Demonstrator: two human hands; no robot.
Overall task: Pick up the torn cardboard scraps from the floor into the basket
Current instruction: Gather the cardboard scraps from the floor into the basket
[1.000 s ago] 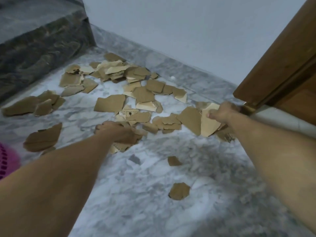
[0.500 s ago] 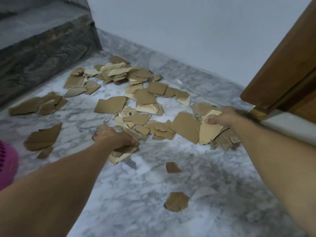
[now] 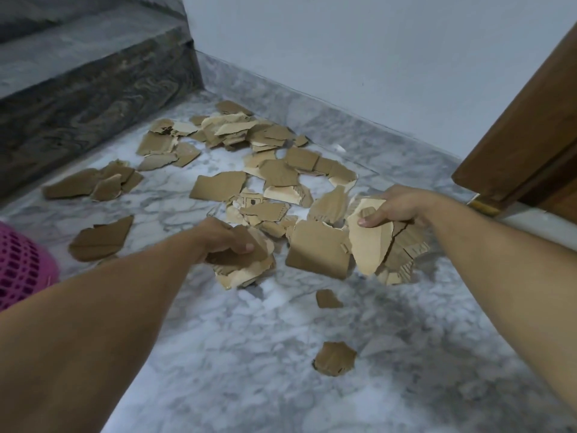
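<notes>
L hand (image 3: 229,240): fingers curled round a thick wad of scraps (image 3: 246,267), held just above floor.
R hand (image 3: 395,207): thumb and fingers pinching several scraps (image 3: 371,245); torn pcs hang loose below.
Basket (image 3: 23,267): pink, far left edge, only part in view, well apart from R hand.
Rest of scraps (image 3: 218,185): spread over marble floor (image 3: 249,385) toward step (image 3: 93,85) and wall; two strays (image 3: 334,359) nearer camera.
Risk: lower pcs in both bunches look barely caught; likely to slip out on the carry to basket, esp. R side.
Risk 2: strays nr camera easy to miss.
Markings: black print on one scrap (image 3: 251,201) and one at back (image 3: 165,130); not legible.
</notes>
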